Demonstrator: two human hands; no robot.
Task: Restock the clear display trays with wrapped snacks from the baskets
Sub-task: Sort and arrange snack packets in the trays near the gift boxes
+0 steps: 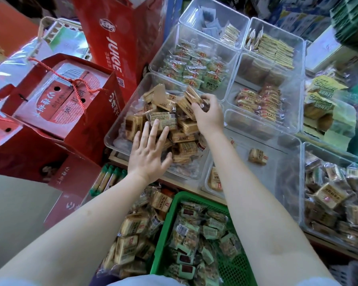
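Observation:
A clear display tray at centre left is heaped with brown wrapped snacks. My left hand lies flat on the heap, fingers spread, holding nothing. My right hand is over the tray's far right side, fingers pinched on one brown wrapped snack. Below, a green basket holds green-labelled wrapped snacks. Left of the basket lies a pile of tan wrapped snacks.
More clear trays surround the heap: one with green packets, one with orange packets, a nearly bare tray holding a single snack, and a full one at right. Red gift bags and boxes crowd the left.

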